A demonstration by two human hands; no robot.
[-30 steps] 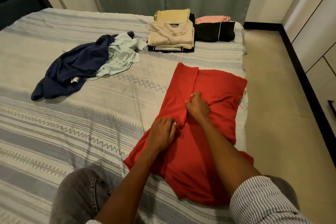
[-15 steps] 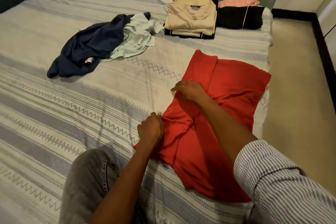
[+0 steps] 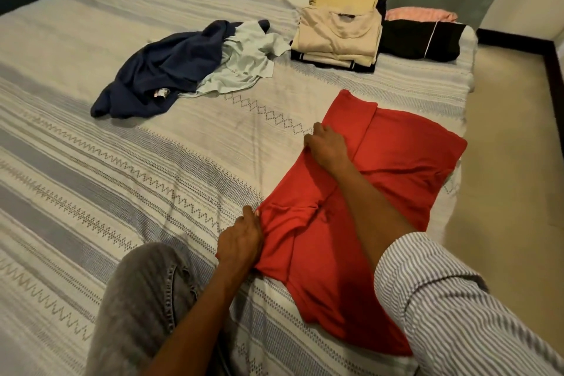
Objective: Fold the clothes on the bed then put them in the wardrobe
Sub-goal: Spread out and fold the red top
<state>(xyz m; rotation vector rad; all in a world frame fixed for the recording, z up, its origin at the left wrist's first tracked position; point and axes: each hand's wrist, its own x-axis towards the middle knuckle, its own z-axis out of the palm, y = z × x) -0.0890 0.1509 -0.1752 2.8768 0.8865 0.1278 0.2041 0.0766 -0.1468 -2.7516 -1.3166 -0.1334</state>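
Nearest us, at 7 o'clock, our knee (image 3: 146, 299) in grey jeans rests on the bed (image 3: 91, 180). At 5 o'clock our striped sleeve (image 3: 451, 311) fills the corner. Our left hand (image 3: 241, 241) grips the near left edge of the red shirt (image 3: 406, 162), fingers curled into bunched cloth. Our right hand (image 3: 328, 146) reaches across and pinches the same left edge farther up, at 1 o'clock from the left hand. The shirt lies flat on the bed's right side, a strip folded over along its left. Farther off, at 11 o'clock, a navy garment (image 3: 164, 70) and a pale green one (image 3: 244, 64) lie crumpled, touching. At 12 o'clock sits a folded beige stack (image 3: 338, 33), with a folded black piece (image 3: 421, 40) just beside it and something pink (image 3: 418, 14) behind.
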